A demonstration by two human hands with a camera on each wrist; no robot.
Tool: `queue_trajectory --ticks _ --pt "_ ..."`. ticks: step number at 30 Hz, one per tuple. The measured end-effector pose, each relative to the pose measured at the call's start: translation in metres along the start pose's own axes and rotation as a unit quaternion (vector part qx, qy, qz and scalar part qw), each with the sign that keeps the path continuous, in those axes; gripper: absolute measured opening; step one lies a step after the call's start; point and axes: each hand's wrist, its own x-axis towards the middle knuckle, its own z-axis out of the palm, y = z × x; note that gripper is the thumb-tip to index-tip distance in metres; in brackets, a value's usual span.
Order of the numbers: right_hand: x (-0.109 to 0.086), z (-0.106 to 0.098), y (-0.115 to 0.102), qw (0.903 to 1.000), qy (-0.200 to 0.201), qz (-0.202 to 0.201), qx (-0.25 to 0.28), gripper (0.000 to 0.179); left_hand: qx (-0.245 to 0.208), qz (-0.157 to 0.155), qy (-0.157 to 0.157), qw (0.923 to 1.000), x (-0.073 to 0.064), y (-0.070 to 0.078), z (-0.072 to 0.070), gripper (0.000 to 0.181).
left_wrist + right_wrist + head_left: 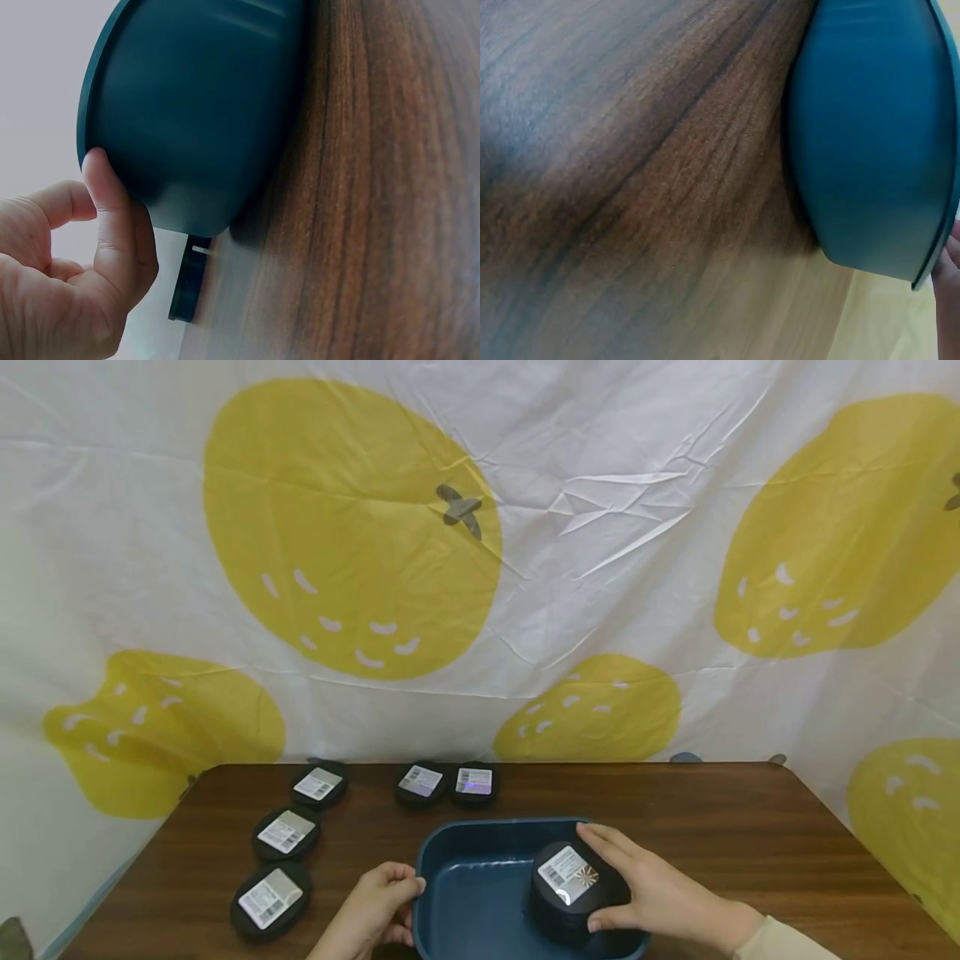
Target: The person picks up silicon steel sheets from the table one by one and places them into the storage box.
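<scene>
A blue plastic basin (468,906) stands at the near edge of the table. My left hand (378,902) pinches its left rim between thumb and fingers; the left wrist view shows the fingertips at the rim of the basin (195,97). In the right part of the basin, my right hand (645,889) grips a round black container (573,893), thumb at the near side and fingers at the far side. A white label faces up on its top, and its lower part looks like a second container stacked beneath. The right wrist view shows the basin's outer wall (870,142).
Several round black containers with white labels lie on the wooden table (712,827): a line along the left side, including the nearest container (258,918), and a pair (474,797) side by side at the back. A white curtain (600,568) with yellow fruit prints hangs behind.
</scene>
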Motion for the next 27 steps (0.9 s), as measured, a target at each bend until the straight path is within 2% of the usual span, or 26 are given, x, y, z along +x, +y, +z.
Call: queue_trajectory --ticks 6,9,15,20,23,27 --pt "-0.002 -0.007 0.005 0.9944 0.092 -0.043 -0.028 0.058 0.0 0.0 -0.007 1.0 0.0 -0.001 -0.001 0.019" --pt "-0.003 -0.01 0.007 0.9915 0.121 -0.041 -0.027 0.045 -0.001 -0.003 -0.011 0.9999 0.0 0.0 -0.001 0.019" --pt "-0.009 -0.013 0.01 0.9948 0.099 -0.022 0.014 0.028 -0.003 -0.004 -0.016 0.9999 0.001 0.0 -0.002 0.018" --pt "-0.015 -0.011 0.013 0.9942 0.107 0.0 0.003 0.026 -0.003 -0.005 -0.022 0.9997 0.001 -0.002 -0.003 0.018" --pt "-0.017 -0.012 0.013 0.9943 0.098 0.036 0.019 0.026 -0.002 -0.004 -0.025 0.9997 0.002 -0.002 -0.003 0.019" --pt "-0.019 -0.014 0.01 0.9904 0.07 0.107 0.053 0.03 -0.003 -0.004 -0.026 0.9997 0.002 -0.001 -0.004 0.02"
